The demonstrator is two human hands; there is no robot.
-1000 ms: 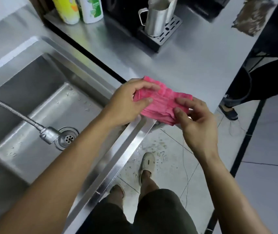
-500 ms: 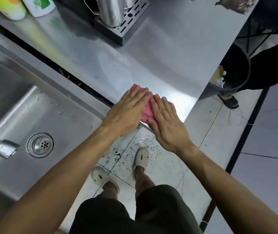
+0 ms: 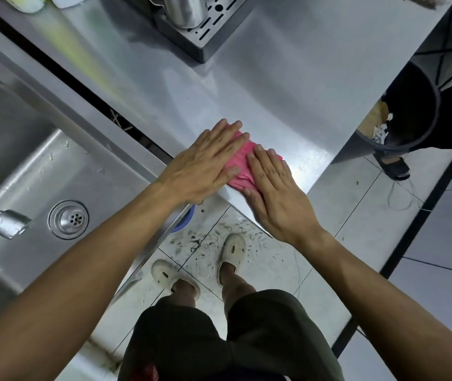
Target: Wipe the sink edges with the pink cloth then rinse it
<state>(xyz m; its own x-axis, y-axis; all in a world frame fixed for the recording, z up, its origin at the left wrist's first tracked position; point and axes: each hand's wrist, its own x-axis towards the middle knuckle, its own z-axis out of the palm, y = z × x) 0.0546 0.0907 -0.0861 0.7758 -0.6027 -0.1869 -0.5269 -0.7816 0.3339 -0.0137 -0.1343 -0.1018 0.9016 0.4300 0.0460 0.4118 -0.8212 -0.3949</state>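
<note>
The folded pink cloth (image 3: 242, 163) lies on the steel counter (image 3: 246, 86) near its front corner, just right of the sink. My left hand (image 3: 205, 166) presses flat on the cloth's left part, fingers together and pointing away from me. My right hand (image 3: 277, 193) lies flat on its right part and reaches over the counter's front edge. Only a strip of cloth shows between the hands. The steel sink (image 3: 62, 114) is at the left, with its drain (image 3: 68, 219) and a flexible tap head (image 3: 6, 222) hanging over the basin.
A metal jug (image 3: 185, 9) stands on a slotted drip tray (image 3: 205, 31) at the back of the counter. Bottles (image 3: 27, 1) stand at the top left. A black bin (image 3: 409, 119) and another person's sandalled foot (image 3: 392, 166) are at the right. The floor tiles below are wet.
A second ago both hands held the cloth up in the air. They have since laid it on the counter corner and now press flat on it, slightly further right.
</note>
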